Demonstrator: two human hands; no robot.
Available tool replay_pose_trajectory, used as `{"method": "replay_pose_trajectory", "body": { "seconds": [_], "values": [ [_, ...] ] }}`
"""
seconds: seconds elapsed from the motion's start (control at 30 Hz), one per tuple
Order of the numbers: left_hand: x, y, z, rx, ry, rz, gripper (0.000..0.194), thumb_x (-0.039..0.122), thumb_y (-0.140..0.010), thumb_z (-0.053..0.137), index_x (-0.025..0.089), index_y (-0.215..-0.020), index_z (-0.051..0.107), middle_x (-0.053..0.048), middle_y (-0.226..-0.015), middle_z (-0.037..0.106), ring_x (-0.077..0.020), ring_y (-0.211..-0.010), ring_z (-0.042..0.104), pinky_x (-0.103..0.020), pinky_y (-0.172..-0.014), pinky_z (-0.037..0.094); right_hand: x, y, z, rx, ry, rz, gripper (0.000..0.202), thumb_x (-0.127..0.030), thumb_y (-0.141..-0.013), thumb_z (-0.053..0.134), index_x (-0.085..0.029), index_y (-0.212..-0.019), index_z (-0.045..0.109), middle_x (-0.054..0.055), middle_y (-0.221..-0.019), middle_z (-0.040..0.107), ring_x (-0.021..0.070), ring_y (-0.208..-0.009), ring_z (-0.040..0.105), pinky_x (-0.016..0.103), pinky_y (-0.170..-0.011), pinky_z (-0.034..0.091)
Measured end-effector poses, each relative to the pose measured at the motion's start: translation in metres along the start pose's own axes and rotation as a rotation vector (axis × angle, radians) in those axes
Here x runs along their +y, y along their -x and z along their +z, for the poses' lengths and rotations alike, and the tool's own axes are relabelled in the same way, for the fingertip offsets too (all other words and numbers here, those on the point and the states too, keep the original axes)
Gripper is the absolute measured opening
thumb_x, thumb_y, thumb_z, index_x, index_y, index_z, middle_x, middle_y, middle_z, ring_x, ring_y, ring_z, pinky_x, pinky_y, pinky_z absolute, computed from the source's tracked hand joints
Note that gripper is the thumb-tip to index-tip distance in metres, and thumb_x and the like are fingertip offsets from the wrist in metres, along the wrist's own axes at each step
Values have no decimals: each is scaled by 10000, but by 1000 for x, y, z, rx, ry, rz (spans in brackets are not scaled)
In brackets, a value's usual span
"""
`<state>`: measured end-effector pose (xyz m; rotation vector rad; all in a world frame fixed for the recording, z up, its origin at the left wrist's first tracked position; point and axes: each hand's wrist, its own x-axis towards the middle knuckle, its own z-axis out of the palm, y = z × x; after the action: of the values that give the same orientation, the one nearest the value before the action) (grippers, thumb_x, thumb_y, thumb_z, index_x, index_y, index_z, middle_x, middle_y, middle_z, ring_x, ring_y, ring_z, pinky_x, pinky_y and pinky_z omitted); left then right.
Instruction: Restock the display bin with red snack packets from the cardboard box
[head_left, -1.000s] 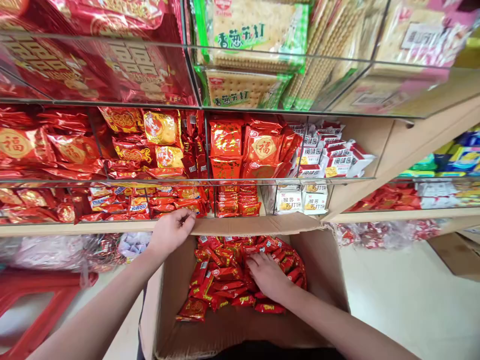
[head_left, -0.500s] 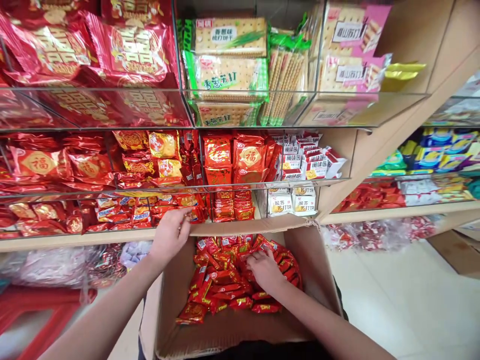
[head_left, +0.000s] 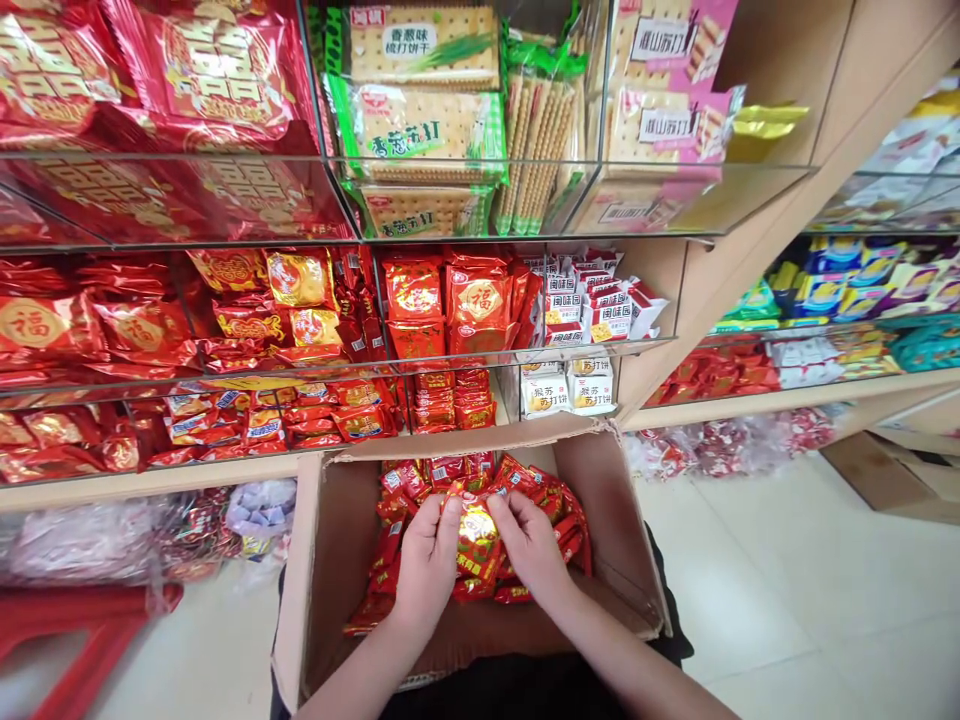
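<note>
Between my two hands, above an open cardboard box [head_left: 622, 540], is a red and gold snack packet [head_left: 478, 525]. My left hand [head_left: 431, 550] pinches its left edge with thumb and fingers. The right edge is pinched by my right hand [head_left: 529, 540]. Many red packets [head_left: 386, 545] lie loosely heaped in the box below and around the hands. The near part of the heap is partly hidden by my hands and the held packet.
Shelves with clear front panels [head_left: 465, 172] rise behind the box, holding red packets, green cracker packs [head_left: 431, 135] and white packets [head_left: 566, 390]. A red stool [head_left: 90, 630] stands at lower left; another cardboard box [head_left: 892, 475] lies right on the floor.
My left hand has left the box's far rim and come to the middle. A packet is now up between both hands, and my right hand has risen from the heap. The view has shifted slightly.
</note>
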<state>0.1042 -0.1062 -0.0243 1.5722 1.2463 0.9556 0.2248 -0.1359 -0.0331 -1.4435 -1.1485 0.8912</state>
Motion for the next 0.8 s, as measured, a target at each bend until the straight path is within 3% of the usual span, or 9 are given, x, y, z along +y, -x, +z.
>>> {"method": "replay_pose_trajectory", "body": {
  "seconds": [0.17,0.23,0.33,0.4,0.53,0.63,0.73,0.8],
  "values": [
    [1,5,4,107,167,-106,357,461,-781,451,178,-575,376,47,-540,359,-77,-490,334,-188,-451,319,4,4,2,54,18,22,370,-426,-823,389,-193,-541,336,-47,-519,337,91,-508,352,217,-496,322],
    [2,3,3,153,177,-84,360,464,-781,450,178,-576,375,51,-535,359,-75,-488,335,-187,-454,318,-6,5,-3,-74,-60,43,303,-421,-785,465,-190,-601,399,-48,-546,383,90,-509,390,214,-493,355],
    [8,-2,-2,169,167,-29,366,461,-800,418,182,-571,360,54,-524,356,-73,-477,340,-186,-448,311,-26,2,-13,-317,-188,215,253,-414,-712,571,-206,-781,444,-53,-617,473,83,-451,441,207,-399,394],
    [16,-9,-12,125,113,36,374,449,-818,386,185,-557,343,53,-513,353,-74,-466,340,-188,-443,307,-41,-6,-20,-370,-155,264,274,-408,-693,597,-212,-807,444,-56,-614,501,77,-412,449,196,-349,390],
    [33,-40,-52,111,-245,258,326,395,-850,325,182,-674,499,20,-569,485,-115,-581,488,-207,-561,383,-63,-44,-37,-367,-79,195,253,-352,-682,629,-196,-821,487,-40,-632,551,76,-453,496,176,-374,420],
    [33,-74,-88,109,-644,341,313,373,-847,323,178,-817,565,-30,-716,605,-154,-712,552,-237,-663,396,-66,-88,-46,-365,-159,327,232,-252,-686,636,-180,-838,475,-11,-696,592,75,-494,534,161,-388,446],
    [20,-100,-109,71,-888,292,369,396,-849,286,178,-758,569,-60,-775,635,-180,-757,571,-247,-620,387,-59,-132,-41,-367,-234,524,177,-162,-720,598,-170,-813,447,2,-712,608,53,-499,550,142,-436,471],
    [10,-107,-113,49,-1010,206,399,425,-847,274,190,-708,565,-48,-718,634,-182,-693,577,-250,-551,362,-51,-155,-27,-371,-156,536,157,-152,-743,576,-172,-826,444,-1,-724,614,49,-522,565,161,-499,501]
  ]
}}
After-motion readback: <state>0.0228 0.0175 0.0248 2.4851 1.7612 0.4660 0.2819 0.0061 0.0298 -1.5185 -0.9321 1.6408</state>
